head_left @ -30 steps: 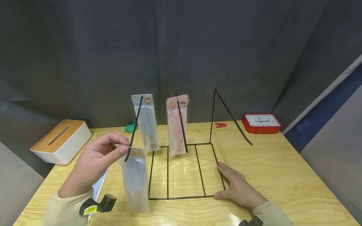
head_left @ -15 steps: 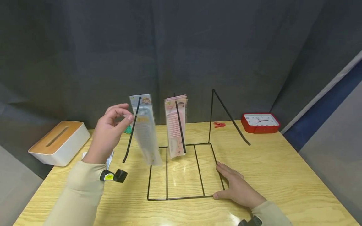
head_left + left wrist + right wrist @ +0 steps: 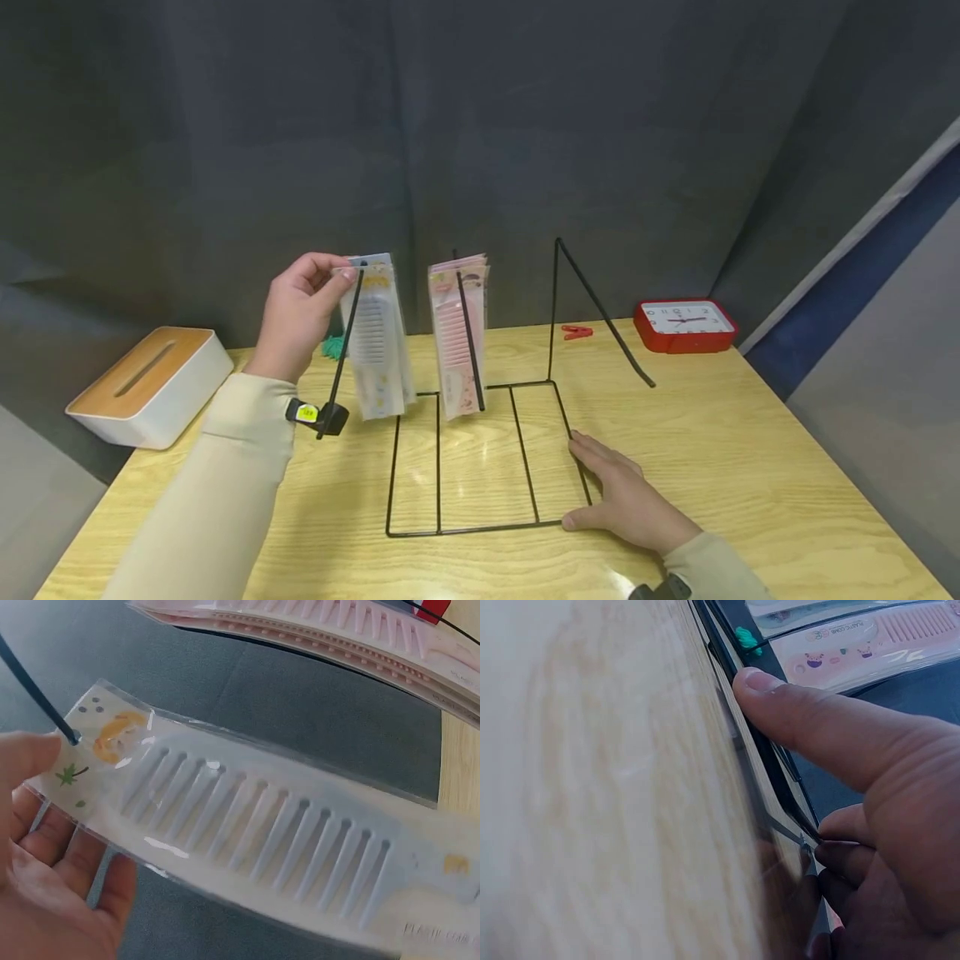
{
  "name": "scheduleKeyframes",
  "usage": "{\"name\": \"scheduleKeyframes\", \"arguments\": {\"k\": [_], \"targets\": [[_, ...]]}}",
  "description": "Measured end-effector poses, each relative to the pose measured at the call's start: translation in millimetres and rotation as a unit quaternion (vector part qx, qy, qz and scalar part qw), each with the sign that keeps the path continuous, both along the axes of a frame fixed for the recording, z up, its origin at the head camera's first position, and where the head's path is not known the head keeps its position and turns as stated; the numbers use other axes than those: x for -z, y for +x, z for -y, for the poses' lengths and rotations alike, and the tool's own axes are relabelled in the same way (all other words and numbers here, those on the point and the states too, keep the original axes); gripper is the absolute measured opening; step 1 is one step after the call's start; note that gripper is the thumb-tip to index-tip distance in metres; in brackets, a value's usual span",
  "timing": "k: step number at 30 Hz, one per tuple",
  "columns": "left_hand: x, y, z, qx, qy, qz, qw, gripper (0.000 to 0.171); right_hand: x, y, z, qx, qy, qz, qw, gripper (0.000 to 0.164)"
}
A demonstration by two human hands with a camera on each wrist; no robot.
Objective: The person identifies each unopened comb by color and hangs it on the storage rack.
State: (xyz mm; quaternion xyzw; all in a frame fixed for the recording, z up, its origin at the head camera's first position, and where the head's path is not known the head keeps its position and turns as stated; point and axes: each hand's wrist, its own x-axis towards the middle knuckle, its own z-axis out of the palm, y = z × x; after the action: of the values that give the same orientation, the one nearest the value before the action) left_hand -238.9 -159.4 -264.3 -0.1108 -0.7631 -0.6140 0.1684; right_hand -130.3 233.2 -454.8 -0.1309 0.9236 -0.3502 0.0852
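My left hand (image 3: pixel 296 312) pinches the top edge of a packaged pale blue comb (image 3: pixel 371 342) between thumb and fingers. In the left wrist view the dark rod meets the hole of the package (image 3: pixel 247 825). Just behind it on the same left arm of the black wire rack (image 3: pixel 487 528) hangs another blue comb pack (image 3: pixel 401 333), mostly covered. Pink packaged combs (image 3: pixel 457 350) hang on the middle arm. My right hand (image 3: pixel 626 500) rests on the rack's front right base corner, its thumb (image 3: pixel 780 694) pressing the front bar.
The rack's right arm (image 3: pixel 600 308) juts forward with no pack on it. A tissue box (image 3: pixel 150 383) stands at the left. Behind the rack lie a green bundle (image 3: pixel 332 347) and a red clip (image 3: pixel 577 332). A red clock (image 3: pixel 686 326) stands at the back right.
My left hand has carried the blue comb pack from the front tip of the left arm up and back along it, close to the other blue pack. The right hand stays at the corner.
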Motion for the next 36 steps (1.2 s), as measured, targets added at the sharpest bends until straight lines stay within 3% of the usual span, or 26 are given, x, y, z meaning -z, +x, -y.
{"name": "scheduleKeyframes", "arguments": {"k": [7, 14, 20, 24, 28, 32, 36], "targets": [[1.7, 1.4, -2.3, -0.020, 0.010, -0.017, 0.9996, 0.018, -1.2, 0.6, 1.0, -0.002, 0.002, 0.001, 1.000, 0.114], [4.6, 3.5, -2.2, -0.009, 0.043, -0.041, 0.9982, 0.023, 0.5, 0.0, -0.6, -0.005, 0.002, -0.007, 1.000, 0.115], [15.3, 5.5, 10.8, -0.007, 0.048, -0.027, 0.9985, 0.034, 1.3, -0.1, -0.6, -0.005, 0.000, -0.001, 1.000, 0.115], [38.9, 5.4, 34.0, -0.036, 0.019, 0.005, 0.9991, 0.031, 0.1, 0.0, 0.3, -0.007, 0.004, -0.008, 1.000, 0.114], [75.2, 1.6, 65.6, -0.077, -0.050, 0.058, 0.9941, 0.035, -1.3, 0.3, 1.7, -0.006, 0.005, -0.007, 1.000, 0.114], [113.0, -0.9, 102.2, -0.102, -0.139, 0.124, 0.9772, 0.046, -2.2, 0.1, 2.0, -0.007, 0.008, -0.006, 1.000, 0.114], [142.7, 1.2, 135.0, -0.090, -0.201, 0.181, 0.9584, 0.052, -2.4, -0.5, 1.6, -0.007, 0.010, -0.006, 1.000, 0.114]]}}
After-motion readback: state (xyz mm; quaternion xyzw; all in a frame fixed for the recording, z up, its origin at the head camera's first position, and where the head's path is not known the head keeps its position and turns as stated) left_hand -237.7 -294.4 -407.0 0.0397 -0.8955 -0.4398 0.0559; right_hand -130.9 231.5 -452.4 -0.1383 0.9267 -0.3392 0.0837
